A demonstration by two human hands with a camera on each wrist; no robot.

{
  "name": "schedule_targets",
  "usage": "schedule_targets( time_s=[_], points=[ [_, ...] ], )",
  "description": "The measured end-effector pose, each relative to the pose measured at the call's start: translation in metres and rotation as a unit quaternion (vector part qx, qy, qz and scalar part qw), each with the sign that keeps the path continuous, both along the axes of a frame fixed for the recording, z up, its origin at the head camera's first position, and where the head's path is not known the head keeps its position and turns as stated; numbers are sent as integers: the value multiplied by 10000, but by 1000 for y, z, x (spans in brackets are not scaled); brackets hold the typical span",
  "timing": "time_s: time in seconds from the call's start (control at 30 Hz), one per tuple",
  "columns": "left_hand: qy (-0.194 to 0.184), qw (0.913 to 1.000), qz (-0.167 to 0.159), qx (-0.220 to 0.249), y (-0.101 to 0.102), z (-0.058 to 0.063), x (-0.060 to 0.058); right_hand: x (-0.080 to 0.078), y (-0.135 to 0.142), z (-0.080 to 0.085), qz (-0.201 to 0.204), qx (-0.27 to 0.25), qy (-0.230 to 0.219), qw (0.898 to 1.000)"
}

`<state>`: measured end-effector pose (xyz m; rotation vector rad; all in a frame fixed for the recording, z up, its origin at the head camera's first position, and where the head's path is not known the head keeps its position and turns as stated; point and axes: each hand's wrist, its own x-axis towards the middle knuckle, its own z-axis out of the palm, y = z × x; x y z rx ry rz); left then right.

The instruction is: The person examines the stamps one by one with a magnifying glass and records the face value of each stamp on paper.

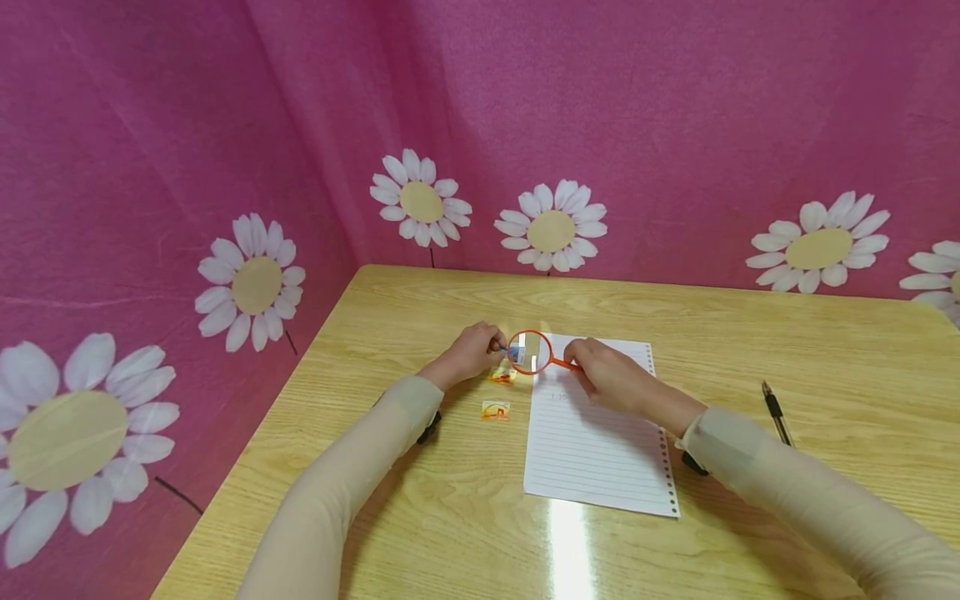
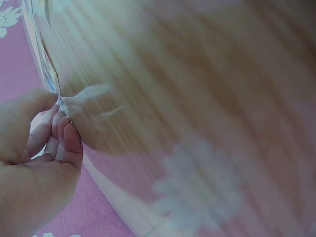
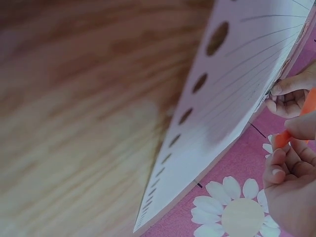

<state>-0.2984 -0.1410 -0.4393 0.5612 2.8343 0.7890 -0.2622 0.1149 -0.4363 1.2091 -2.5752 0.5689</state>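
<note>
My left hand (image 1: 474, 352) pinches the edge of a small blue-and-white stamp-like picture (image 1: 517, 354) between thumb and fingers. In the left wrist view the left hand (image 2: 44, 143) shows its thumb and fingertips together at a thin edge. An orange-rimmed magnifying glass (image 1: 553, 361) is over that picture, its handle gripped by my right hand (image 1: 611, 375). The right wrist view shows the right hand (image 3: 296, 182) around the orange handle (image 3: 282, 139), with the left hand (image 3: 291, 94) beyond. Two small yellow-and-red stamp-like pictures (image 1: 495, 410) lie on the table below the left hand.
Beneath the right hand lies a lined white sheet (image 1: 592, 467) with punched holes along its right edge and faint writing near its top. A black pen (image 1: 777, 412) lies to its right. Behind the wooden table (image 1: 450, 517) hangs a pink flowered cloth (image 1: 637, 100).
</note>
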Motion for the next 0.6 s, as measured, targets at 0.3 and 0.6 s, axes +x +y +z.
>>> schedule_targets(
  time_s=[0.3,0.6],
  points=[
    [-32,9999,34,109,-1,-1,-1,1,3,1,-62,33,-70,10000],
    [-96,9999,56,59,0,0,0,1,8,1,-33,5,-16,10000]
  ],
)
